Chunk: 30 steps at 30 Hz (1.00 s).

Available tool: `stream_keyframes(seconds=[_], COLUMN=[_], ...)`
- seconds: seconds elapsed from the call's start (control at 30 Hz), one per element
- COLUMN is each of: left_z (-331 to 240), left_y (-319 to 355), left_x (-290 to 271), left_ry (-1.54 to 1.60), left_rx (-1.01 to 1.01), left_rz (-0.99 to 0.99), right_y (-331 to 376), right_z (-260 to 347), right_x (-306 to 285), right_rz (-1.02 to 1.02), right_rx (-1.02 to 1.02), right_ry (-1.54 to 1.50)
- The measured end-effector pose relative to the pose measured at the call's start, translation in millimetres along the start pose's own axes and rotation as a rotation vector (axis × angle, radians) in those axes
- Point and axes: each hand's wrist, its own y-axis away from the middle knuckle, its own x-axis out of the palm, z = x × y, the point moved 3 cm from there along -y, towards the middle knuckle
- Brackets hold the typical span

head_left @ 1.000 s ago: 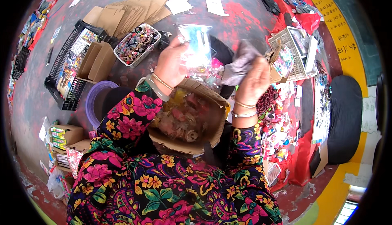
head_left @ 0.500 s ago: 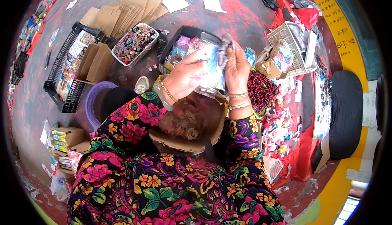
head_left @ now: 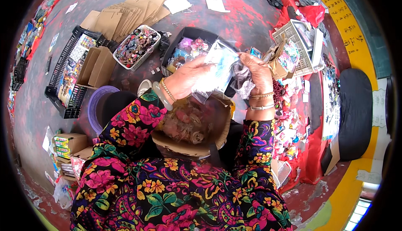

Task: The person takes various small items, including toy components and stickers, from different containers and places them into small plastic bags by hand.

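head view looks straight down at both hands held up over a cardboard box (head_left: 190,141) in the person's lap, which is full of small pale trinkets. the left hand (head_left: 188,78) has its grip closed around a clear plastic bag (head_left: 217,67), fingers wrapped over the top edge. the right hand (head_left: 257,71) pinches the other side of the same bag plus a bit of grey crumpled stuff (head_left: 243,84). the bag sits between the hands, just above the box. on the floor behind it there's a black tray (head_left: 173,53) of little packets, a white basket (head_left: 136,46) of dark bits to its left, and flat cardboard sheets (head_left: 125,15) further back.
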Motion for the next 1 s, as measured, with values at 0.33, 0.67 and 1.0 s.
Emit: stream_keyframes(seconds=[0.33, 0.67, 1.0], left_z=[-4, -20, 14], left_y=[-12, -6, -3], left_x=[-9, -16, 2], left_ry=[0.557, 0.403, 0.155], left_rx=[-0.091, 0.126, 0.182], left_rz=[0.037, -0.094, -0.018], right_y=[34, 34, 45], right_z=[8, -1, 4], right_x=[47, 41, 73], right_rz=[0.096, 0.222, 0.046], right_rx=[-0.826, -0.224, -0.918], right_ry=[0.496, 0.613, 1.022])
